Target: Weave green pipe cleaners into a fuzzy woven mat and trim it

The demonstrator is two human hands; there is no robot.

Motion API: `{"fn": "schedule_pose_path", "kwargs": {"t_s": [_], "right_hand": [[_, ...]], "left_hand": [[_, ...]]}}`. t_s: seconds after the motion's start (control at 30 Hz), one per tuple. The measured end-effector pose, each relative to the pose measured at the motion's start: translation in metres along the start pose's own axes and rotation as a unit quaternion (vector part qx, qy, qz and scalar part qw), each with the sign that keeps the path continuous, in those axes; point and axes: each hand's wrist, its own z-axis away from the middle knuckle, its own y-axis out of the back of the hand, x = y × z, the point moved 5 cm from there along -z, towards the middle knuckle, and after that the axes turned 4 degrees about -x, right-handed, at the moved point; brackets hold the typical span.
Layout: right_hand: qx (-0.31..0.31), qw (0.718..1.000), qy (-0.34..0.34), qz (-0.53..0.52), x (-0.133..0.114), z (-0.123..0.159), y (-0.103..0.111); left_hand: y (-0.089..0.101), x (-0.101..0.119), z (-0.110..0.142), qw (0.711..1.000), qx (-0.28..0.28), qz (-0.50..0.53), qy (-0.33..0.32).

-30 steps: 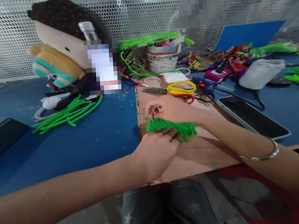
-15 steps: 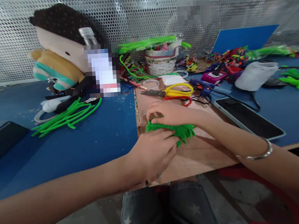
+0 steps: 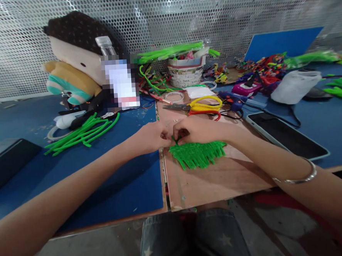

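Both bare hands meet at the far left corner of a green pipe-cleaner piece [image 3: 200, 155], which lies on a light wooden board [image 3: 206, 185] directly in front of the wearer. The left hand [image 3: 152, 138], reaching in over the blue tabletop [image 3: 119, 189], has its thumb and fingers drawn narrow in a pinch at that corner. The right hand [image 3: 201, 130], with a silver bangle [image 3: 303, 178] further up its arm, likewise pinches the corner between thumb and curled index finger; the two sets of fingertips are close together, and the exact strand between them is hidden. The piece's near edge is a fringe of loose ends. Beyond the right hand, scissors [image 3: 206, 104] with yellow and red handles lie with blades pointing left, near a clear ring [image 3: 174, 96]. A smartphone [image 3: 289, 135] rests to the right, screen up. Loose green pipe cleaners [image 3: 83, 135] lie on the left; a woven basket [image 3: 186, 73] stands at the back.
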Motion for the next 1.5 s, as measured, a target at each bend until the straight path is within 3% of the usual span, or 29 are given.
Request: {"fn": "schedule_pose_path", "kwargs": {"t_s": [0.13,0.4,1.0,1.1,1.23,1.4,1.5], "right_hand": [[0.012,1.0,0.018,-0.007,0.0,-0.003,-0.004],[0.037,0.997,0.049,-0.037,0.006,-0.007,-0.01],[0.032,0.996,0.049,-0.062,0.007,-0.009,-0.011],[0.032,0.992,0.041,-0.111,0.009,-0.008,-0.003],[0.077,0.991,-0.01,-0.112,0.019,-0.001,0.019],[-0.049,0.997,-0.018,-0.061,0.024,0.006,0.017],[-0.081,0.995,-0.026,-0.054,0.026,0.007,0.014]], "left_hand": [[-0.006,0.001,0.0,0.999,-0.024,0.017,-0.013],[-0.013,0.001,0.0,0.998,0.025,-0.049,0.011],[-0.005,0.008,0.003,1.0,0.008,-0.017,-0.001],[-0.005,0.005,0.003,1.0,0.001,0.0,-0.018],[-0.006,-0.001,0.0,0.996,-0.015,0.071,-0.044],[-0.003,-0.003,-0.002,0.985,0.006,0.16,-0.06],[-0.002,-0.005,-0.002,0.971,0.049,0.231,-0.036]]}}
